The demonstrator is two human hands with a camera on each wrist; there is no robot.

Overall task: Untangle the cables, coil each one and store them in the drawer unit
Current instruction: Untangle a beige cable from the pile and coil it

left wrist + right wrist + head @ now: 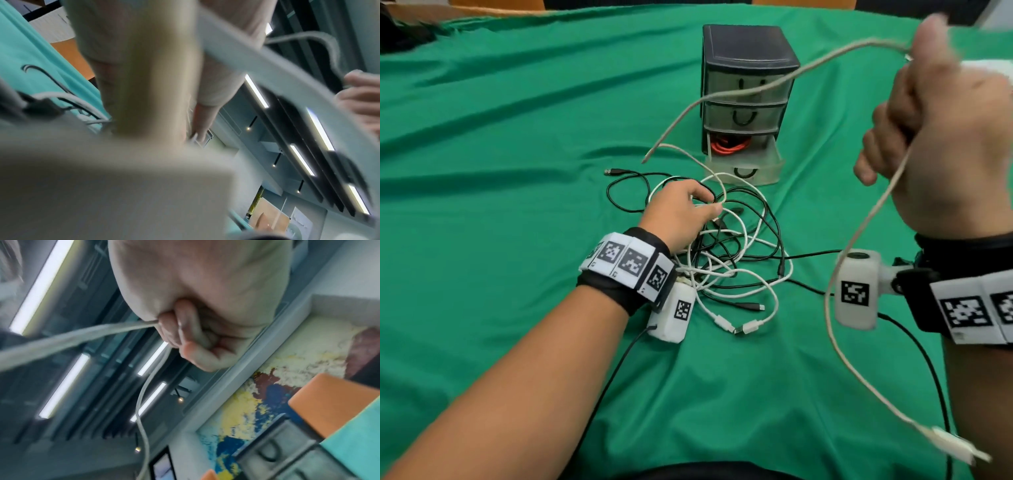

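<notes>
- Green cloth [517,137] covers the table; on it lies a tangled heap of black and white cables [736,253], just in front of the small black drawer unit with clear drawers [746,92].
- Its bottom drawer [748,168] stands pulled out, a coiled orange cable [729,146] inside.
- The right hand [941,144], raised above the table, has its fingers curled round a pale beige cable [859,240]; the cable's plug end [959,447] hangs low.
- The left hand [681,212] rests on the heap, fingers curled, pinching a white strand.
</notes>
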